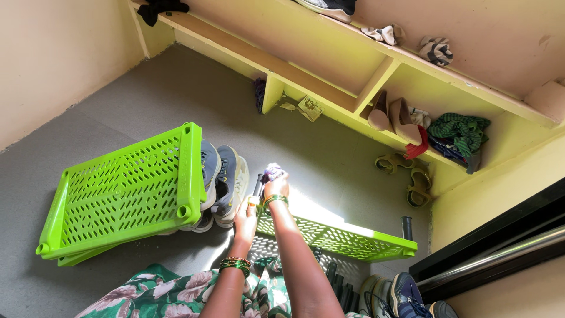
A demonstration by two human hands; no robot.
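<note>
Grey floor (176,100) lies open beyond both hands' green shelf (341,238).

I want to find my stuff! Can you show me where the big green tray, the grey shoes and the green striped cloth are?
green tray (126,191): head view, on the middle of its holed panel.
grey shoes (226,182): head view, on the upper of one shoe.
green striped cloth (462,131): head view, on its bunched middle, on the shelf.
</note>
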